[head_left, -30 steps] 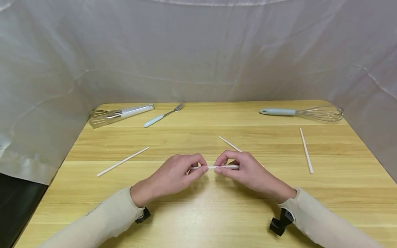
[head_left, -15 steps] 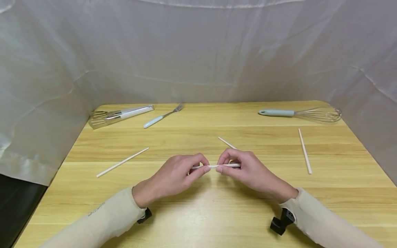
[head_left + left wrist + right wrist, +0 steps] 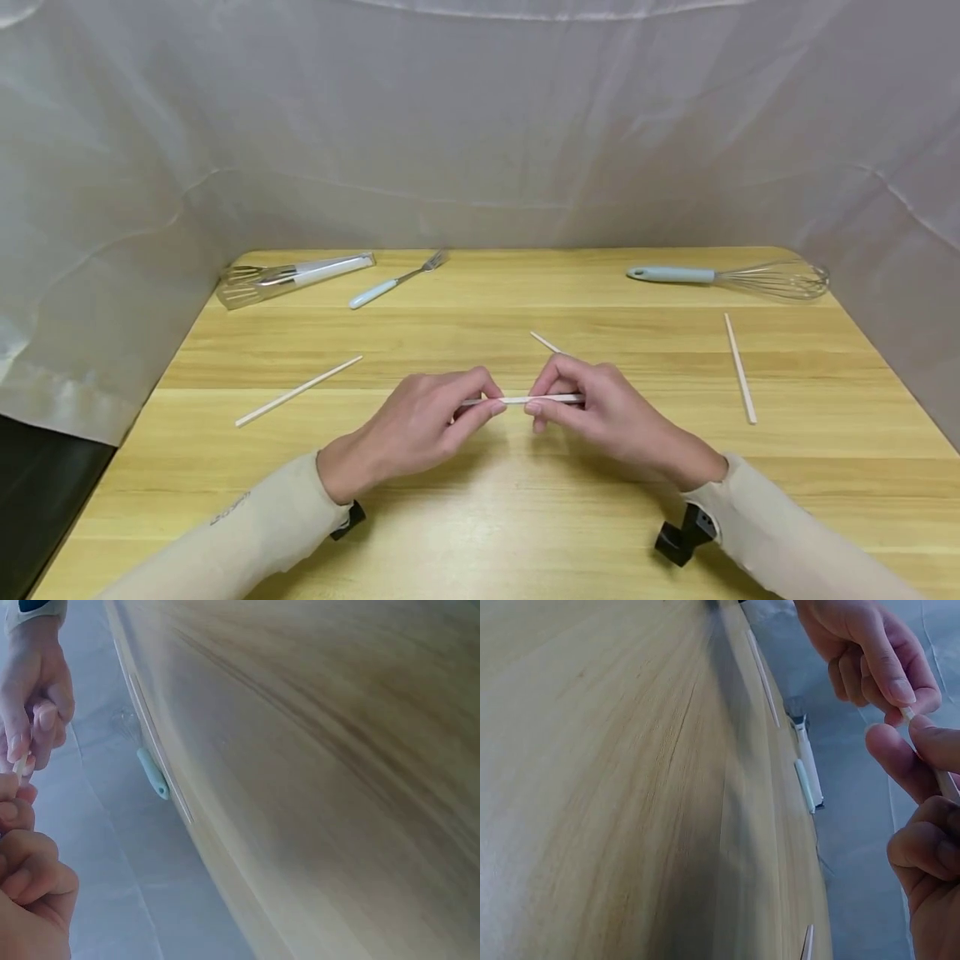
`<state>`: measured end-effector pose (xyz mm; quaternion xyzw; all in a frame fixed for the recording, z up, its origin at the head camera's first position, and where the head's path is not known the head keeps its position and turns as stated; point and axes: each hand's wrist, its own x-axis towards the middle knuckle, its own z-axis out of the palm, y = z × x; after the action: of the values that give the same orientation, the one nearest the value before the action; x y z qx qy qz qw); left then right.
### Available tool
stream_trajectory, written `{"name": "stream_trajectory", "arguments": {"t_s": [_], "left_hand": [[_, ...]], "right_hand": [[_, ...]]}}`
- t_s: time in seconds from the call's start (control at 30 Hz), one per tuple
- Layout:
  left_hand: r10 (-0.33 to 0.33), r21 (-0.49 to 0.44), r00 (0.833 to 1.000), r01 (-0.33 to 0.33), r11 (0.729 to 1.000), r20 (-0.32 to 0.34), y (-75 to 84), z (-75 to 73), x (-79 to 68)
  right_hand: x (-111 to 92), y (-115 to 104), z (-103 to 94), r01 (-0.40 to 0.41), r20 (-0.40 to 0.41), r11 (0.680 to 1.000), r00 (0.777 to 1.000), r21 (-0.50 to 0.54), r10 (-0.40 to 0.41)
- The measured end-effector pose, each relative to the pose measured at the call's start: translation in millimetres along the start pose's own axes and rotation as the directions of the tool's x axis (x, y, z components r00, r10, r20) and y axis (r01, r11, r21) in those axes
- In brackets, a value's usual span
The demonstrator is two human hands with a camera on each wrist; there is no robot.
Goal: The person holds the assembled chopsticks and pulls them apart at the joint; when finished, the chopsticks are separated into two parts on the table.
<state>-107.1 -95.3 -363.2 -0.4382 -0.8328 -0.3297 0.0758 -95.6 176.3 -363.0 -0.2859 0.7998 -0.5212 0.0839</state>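
Left hand (image 3: 420, 423) and right hand (image 3: 606, 408) both pinch white chopstick (image 3: 515, 400), above table (image 3: 480, 533), roughly midway between side edges. Gap between hands slightly wider than second ago; more shaft bare, suggesting grips being adjusted.

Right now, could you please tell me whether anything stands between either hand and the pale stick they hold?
Nothing visible does: the left hand and right hand pinch the held stick directly, a bare stretch showing between them. Another stick lies beyond the right hand, partly hidden, out of the way.
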Motion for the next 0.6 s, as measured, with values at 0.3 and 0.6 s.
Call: {"name": "stream_trajectory", "arguments": {"t_s": [0.3, 0.6], "left_hand": [[0.021, -0.016, 1.000, -0.021, 1.000, -0.004, 2.4, -2.1, -1.8], [0.025, -0.032, 1.000, -0.026, 0.999, -0.013, 5.0, -3.5, -4.6]], "right_hand": [[-5.2, -2.8, -2.0, 0.102, 0.033, 0.993, 0.994, -0.061, -0.100], [-4.4, -6.6, -2.3, 0.143, 0.044, 0.986, 0.989, -0.090, -0.139]]}}
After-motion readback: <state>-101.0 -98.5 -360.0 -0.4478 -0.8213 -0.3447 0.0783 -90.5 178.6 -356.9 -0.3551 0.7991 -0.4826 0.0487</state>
